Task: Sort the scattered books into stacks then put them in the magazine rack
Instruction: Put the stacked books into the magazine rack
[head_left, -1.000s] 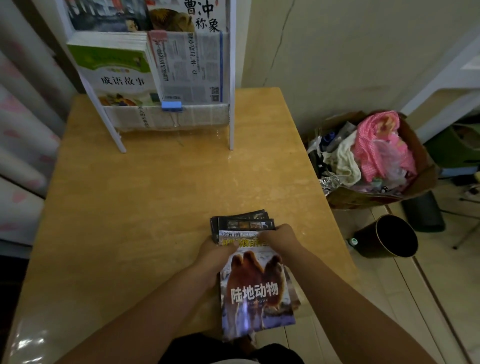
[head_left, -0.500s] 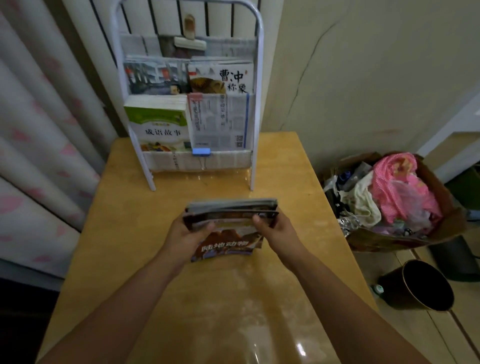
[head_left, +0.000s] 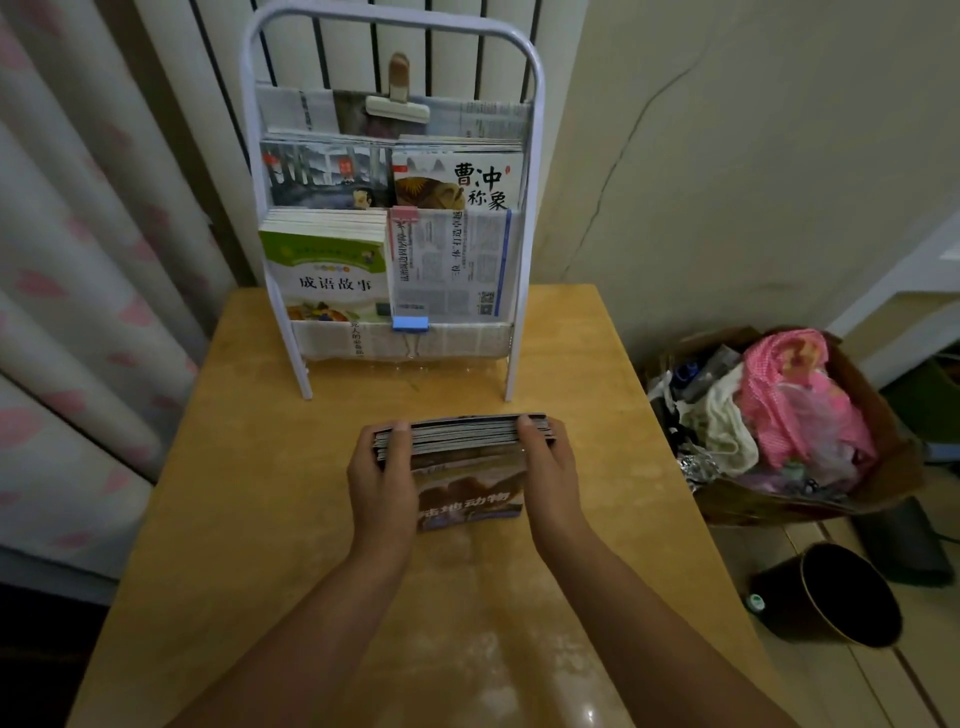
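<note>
Head view: both hands are holding one stack of books (head_left: 465, 441) upright on its lower edge on the wooden worktop (head_left: 249, 467), front cover facing the camera, top edges of the pages showing. Left hand (head_left: 382, 480) is closing its grip on the stack's left side, thumb lying over the top edge. Right hand (head_left: 550, 473) is closing its grip on the right side, thumb likewise over the top edge. Front cover is showing a brown animal picture with pale characters across it.

Stack is sitting near the middle of the worktop, in front of the white magazine rack (head_left: 535, 208), apart from it. Rack is standing at the worktop's far edge and is already holding items: a green-and-white book (head_left: 327, 270) lower left, a folded newspaper (head_left: 449, 260) lower right with a blue clip (head_left: 410, 323) at its bottom, two picture books in the tier above, more newspaper at the top under a pale clip (head_left: 397, 106).

On the floor to the right: a cardboard box of cloth (head_left: 789, 426) and a dark bin (head_left: 841, 597).
</note>
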